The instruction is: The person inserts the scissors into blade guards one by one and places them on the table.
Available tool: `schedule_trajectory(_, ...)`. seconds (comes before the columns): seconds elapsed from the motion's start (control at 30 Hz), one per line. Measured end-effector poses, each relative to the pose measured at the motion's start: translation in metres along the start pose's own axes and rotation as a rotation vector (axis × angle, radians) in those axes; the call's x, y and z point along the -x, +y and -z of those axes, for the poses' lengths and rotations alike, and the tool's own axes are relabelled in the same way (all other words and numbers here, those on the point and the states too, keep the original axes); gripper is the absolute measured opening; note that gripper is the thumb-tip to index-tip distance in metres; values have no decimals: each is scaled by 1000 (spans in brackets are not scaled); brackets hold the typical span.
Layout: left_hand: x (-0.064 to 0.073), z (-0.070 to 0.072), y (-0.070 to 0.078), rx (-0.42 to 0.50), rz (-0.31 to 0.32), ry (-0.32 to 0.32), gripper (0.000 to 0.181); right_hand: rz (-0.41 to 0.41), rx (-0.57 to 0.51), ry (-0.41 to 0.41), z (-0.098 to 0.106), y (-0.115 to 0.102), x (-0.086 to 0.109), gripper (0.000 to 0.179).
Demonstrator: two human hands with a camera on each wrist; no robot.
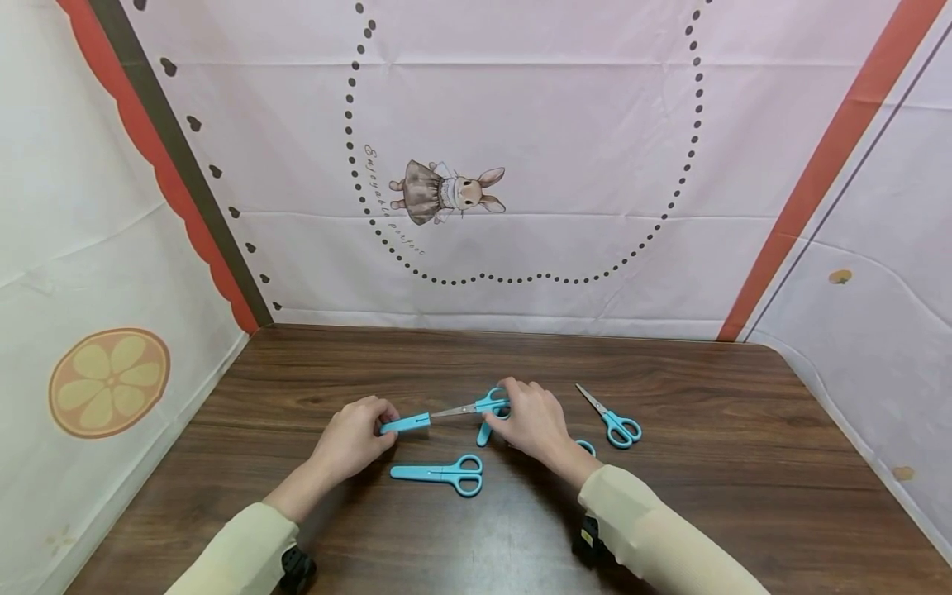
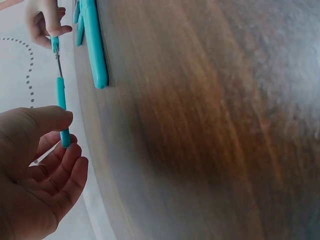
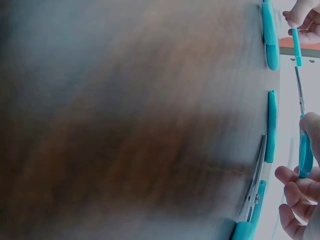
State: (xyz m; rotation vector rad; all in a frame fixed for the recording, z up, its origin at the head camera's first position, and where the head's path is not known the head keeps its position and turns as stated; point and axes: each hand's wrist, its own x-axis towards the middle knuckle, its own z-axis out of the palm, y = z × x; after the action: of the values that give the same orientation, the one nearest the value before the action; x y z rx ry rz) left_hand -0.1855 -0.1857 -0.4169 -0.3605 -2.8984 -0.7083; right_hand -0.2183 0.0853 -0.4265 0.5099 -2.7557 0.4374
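Over a dark brown wood-grain counter [image 1: 521, 529], a person's bare left hand [image 1: 355, 436] has its thumb and fingers pinched on one end of a slim turquoise plastic blade cover [image 1: 412, 423]. The right hand [image 1: 534, 420] has its fingers curled on the turquoise loop handles of a pair of small scissors with bare silver blades [image 1: 483, 405]. The blades point toward the left fingers, their tips at the cover's near mouth; whether they are inside is too small to tell. Nearer the person than both sets of fingers lies a pair of turquoise scissors with covered blades [image 1: 439, 473]. Just below the right fingers, a narrow turquoise plastic piece [image 1: 484, 434] is partly hidden. Right of those fingers lies a turquoise-handled pair with uncovered metal blades [image 1: 611, 418]; a turquoise curved handle [image 1: 587, 445] peeks out beside the right wrist.
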Motion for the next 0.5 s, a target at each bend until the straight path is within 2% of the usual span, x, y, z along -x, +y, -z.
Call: schedule_trajectory(0.5, -1, -2, 2, -2, -12, 6, 13, 32, 14, 22, 1, 0, 6, 47)
